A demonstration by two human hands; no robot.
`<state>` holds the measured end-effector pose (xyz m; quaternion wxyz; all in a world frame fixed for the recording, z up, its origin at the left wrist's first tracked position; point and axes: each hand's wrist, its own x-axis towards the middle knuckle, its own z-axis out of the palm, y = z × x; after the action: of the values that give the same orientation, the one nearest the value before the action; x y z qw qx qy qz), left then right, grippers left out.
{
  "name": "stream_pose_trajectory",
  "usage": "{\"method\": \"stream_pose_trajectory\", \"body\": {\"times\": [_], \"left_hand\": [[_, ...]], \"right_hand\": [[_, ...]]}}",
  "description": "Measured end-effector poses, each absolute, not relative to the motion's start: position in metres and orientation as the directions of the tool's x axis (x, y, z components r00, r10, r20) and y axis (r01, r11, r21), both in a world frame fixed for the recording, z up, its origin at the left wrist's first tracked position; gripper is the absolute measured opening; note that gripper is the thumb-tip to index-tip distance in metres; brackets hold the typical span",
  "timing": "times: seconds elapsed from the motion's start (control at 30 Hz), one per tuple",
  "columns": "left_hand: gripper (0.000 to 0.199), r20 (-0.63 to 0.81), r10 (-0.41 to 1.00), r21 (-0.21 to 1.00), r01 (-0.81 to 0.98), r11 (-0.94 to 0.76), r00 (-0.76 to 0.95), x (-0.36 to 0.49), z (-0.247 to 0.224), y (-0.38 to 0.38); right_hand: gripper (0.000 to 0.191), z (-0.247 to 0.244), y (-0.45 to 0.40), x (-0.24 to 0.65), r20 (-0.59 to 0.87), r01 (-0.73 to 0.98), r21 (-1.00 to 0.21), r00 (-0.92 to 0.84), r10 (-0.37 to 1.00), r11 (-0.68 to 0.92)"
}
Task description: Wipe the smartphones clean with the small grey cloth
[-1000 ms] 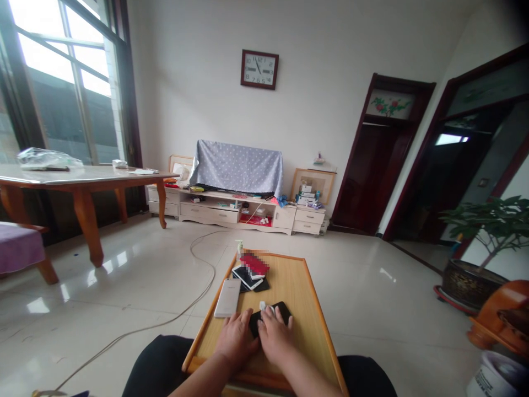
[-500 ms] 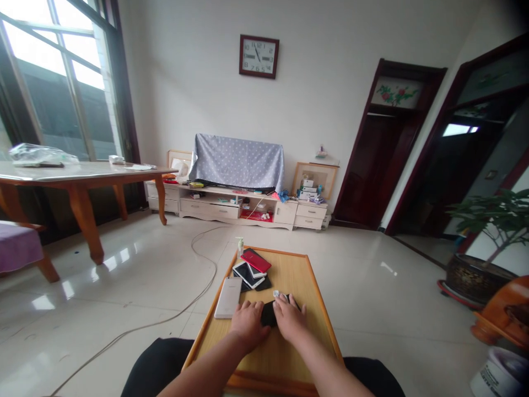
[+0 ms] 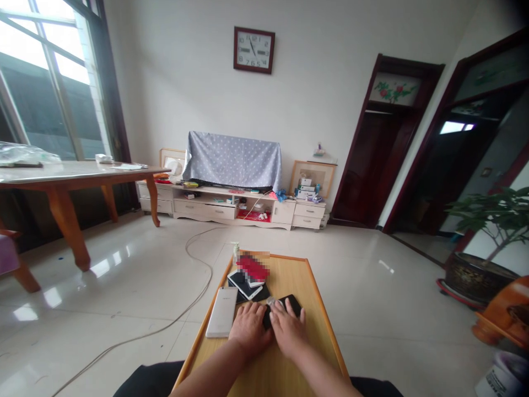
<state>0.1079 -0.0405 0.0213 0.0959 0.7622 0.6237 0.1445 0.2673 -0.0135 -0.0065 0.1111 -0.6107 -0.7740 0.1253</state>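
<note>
A black phone (image 3: 294,304) lies on the small wooden table (image 3: 306,353), partly covered by my hands. My left hand (image 3: 250,326) rests at its left end, fingers bent against its edge. My right hand (image 3: 288,325) lies over its middle, pressing a small whitish wad (image 3: 271,301) onto the surface under the fingertips. To the left is a pale silver phone (image 3: 223,313), face down. Beyond my hands, a white phone (image 3: 247,285) and dark ones form a pile with a red item (image 3: 253,267), pixelated here, on top.
A small pump bottle (image 3: 236,252) stands at the table's far left corner. A grey cable (image 3: 165,320) runs across the floor on the left. A larger table (image 3: 82,172) is at the left, a potted plant (image 3: 475,275) at the right.
The view has shifted slightly. My right hand and the whitish wad have moved a little to the left along the black phone, uncovering more of its right end.
</note>
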Motion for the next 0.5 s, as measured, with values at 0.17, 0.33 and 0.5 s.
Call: {"method": "stream_pose_trajectory", "body": {"times": [0.17, 0.33, 0.5], "left_hand": [[0.062, 0.141, 0.975, 0.386, 0.897, -0.215, 0.173, 0.103, 0.009, -0.033], [0.067, 0.148, 0.973, 0.397, 0.891, -0.221, 0.176, 0.100, -0.001, -0.026], [0.067, 0.143, 0.974, 0.416, 0.882, -0.219, 0.175, 0.101, -0.003, -0.017]], "right_hand": [[0.055, -0.006, 0.011, 0.276, 0.002, 0.955, -0.296, -0.021, 1.000, 0.020], [0.053, -0.018, -0.005, 0.250, 0.005, 0.914, -0.320, -0.261, 0.965, 0.249], [0.051, -0.014, 0.008, 0.260, -0.004, 0.919, -0.344, -0.205, 0.979, 0.192]]}}
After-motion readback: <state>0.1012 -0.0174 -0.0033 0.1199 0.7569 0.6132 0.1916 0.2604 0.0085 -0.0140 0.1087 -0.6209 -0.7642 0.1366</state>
